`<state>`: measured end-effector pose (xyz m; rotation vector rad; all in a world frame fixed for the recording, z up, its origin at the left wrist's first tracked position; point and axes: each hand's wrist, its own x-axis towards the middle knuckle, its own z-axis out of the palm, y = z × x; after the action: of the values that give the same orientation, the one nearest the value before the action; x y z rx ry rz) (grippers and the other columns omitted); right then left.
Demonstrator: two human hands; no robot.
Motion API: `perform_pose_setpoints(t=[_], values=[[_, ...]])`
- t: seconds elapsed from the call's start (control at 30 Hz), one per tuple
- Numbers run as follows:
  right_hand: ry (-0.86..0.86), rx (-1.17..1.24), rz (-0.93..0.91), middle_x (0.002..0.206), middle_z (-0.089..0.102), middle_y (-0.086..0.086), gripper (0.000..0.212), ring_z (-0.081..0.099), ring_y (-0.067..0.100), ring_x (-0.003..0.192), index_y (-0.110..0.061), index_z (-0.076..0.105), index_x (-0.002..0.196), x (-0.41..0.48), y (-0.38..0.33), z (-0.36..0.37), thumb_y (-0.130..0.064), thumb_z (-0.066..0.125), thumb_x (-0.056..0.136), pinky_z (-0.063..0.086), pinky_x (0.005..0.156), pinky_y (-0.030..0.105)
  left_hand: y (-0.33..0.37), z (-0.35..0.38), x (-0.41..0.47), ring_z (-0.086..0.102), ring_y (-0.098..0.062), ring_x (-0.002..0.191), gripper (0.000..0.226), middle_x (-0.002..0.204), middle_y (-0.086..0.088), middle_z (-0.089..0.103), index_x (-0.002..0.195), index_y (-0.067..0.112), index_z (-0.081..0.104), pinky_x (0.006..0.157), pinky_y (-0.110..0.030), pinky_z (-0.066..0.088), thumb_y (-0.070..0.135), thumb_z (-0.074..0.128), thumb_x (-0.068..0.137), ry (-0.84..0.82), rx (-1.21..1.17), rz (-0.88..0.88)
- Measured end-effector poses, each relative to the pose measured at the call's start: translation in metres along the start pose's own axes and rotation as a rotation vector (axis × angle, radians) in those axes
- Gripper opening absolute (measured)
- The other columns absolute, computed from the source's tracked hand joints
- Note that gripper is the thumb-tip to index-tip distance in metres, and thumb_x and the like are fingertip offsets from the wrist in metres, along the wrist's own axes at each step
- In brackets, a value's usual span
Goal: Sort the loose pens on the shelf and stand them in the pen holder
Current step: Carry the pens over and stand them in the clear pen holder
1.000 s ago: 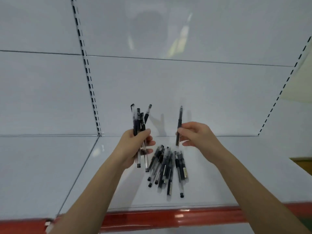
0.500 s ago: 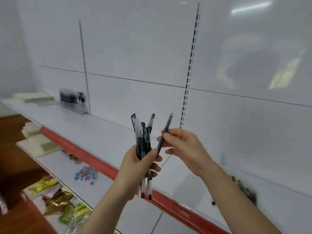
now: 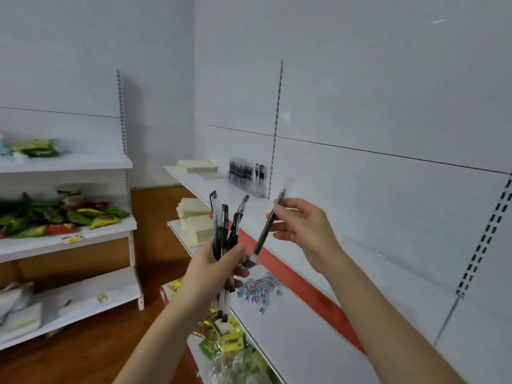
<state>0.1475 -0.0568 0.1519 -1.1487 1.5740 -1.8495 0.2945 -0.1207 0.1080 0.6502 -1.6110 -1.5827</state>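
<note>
**Hands full of pens, holder far down the shelf**

Head view. Clutching a bundle of black pens (image 3: 223,231) in the left hand (image 3: 213,268), fingers wrapped round the barrels, caps up and fanned a little apart, tips poking out below the fist. Pinching a single dark pen (image 3: 267,231) in the right hand (image 3: 302,228), thumb and fingertips closed near its upper end, lower end slanting down toward the left knuckles. Close to the bundle there; touching or not, cannot tell through the blur. Both held in the air, over the red front edge (image 3: 291,275) of the white shelf (image 3: 388,289).

Farther along that shelf, against the back panel: pen holder (image 3: 243,174), blurred, a row of dark upright shapes inside, well apart from both hands. Beyond it, a flat pale pad (image 3: 196,165).

One shelf down (image 3: 291,328): stacks of pale notepads (image 3: 194,223), and small coloured pieces (image 3: 260,289) scattered just beneath the hands. Lower again, yellow-green packets (image 3: 224,345).

Off to the left, separate white shelving (image 3: 83,231) with green and red snack packets (image 3: 55,217), over a wooden floor (image 3: 83,350).
</note>
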Motion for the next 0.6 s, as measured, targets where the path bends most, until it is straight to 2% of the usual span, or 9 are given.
perform_pose_setpoints(t=[0.1,0.17,0.27,0.37,0.53,0.6], values=[[-0.025,-0.014,-0.003,0.083,0.068,0.008,0.004,0.068,0.012,0.060,-0.012,0.061,0.089,0.029,0.012,0.042,-0.009,0.058,0.088,0.051,0.053,0.019,-0.005,-0.045,0.029,0.060,-0.011,0.053,0.010,0.061,-0.002,0.062,0.087,0.012,0.059,0.051,-0.021,0.051,0.022,0.059,0.086,0.052,0.041,0.013],[-0.026,-0.002,-0.005,0.083,0.069,0.008,0.009,0.068,0.011,0.059,-0.010,0.059,0.097,0.046,0.021,0.065,-0.009,0.058,0.088,0.052,0.052,0.019,-0.009,-0.070,0.047,0.060,-0.013,0.055,0.012,0.065,-0.005,0.061,0.087,0.011,0.059,0.053,-0.023,0.052,0.023,0.059,0.085,0.054,0.031,0.018],[-0.047,-0.006,0.010,0.068,0.071,-0.002,0.021,0.068,0.009,0.056,-0.013,0.052,0.106,0.073,0.035,0.092,-0.008,0.059,0.088,0.053,0.055,0.020,-0.016,-0.099,0.075,0.063,-0.015,0.060,0.009,0.071,-0.007,0.064,0.087,0.012,0.060,0.055,-0.024,0.053,0.021,0.059,0.086,0.074,0.006,0.009],[-0.051,-0.042,0.036,0.071,0.070,-0.001,0.021,0.067,0.009,0.055,-0.014,0.051,0.104,0.105,0.052,0.115,-0.007,0.059,0.087,0.053,0.054,0.020,-0.026,-0.125,0.103,0.063,-0.015,0.060,0.007,0.072,-0.007,0.065,0.087,0.012,0.060,0.059,-0.028,0.052,0.019,0.058,0.086,0.097,-0.052,-0.013],[-0.003,-0.120,0.057,0.077,0.067,0.004,0.011,0.064,0.010,0.052,-0.020,0.051,0.092,0.175,0.092,0.142,-0.010,0.057,0.089,0.051,0.052,0.020,-0.054,-0.173,0.161,0.062,-0.015,0.059,0.006,0.072,-0.007,0.065,0.087,0.013,0.059,0.052,-0.025,0.050,0.019,0.057,0.086,0.134,-0.040,-0.053],[0.031,-0.157,0.066,0.077,0.066,0.004,0.009,0.063,0.008,0.049,-0.016,0.052,0.095,0.210,0.114,0.148,-0.010,0.055,0.090,0.050,0.049,0.019,-0.066,-0.192,0.192,0.062,-0.015,0.058,0.007,0.070,-0.007,0.065,0.087,0.012,0.059,0.052,-0.026,0.049,0.019,0.057,0.086,0.145,-0.028,-0.066]])
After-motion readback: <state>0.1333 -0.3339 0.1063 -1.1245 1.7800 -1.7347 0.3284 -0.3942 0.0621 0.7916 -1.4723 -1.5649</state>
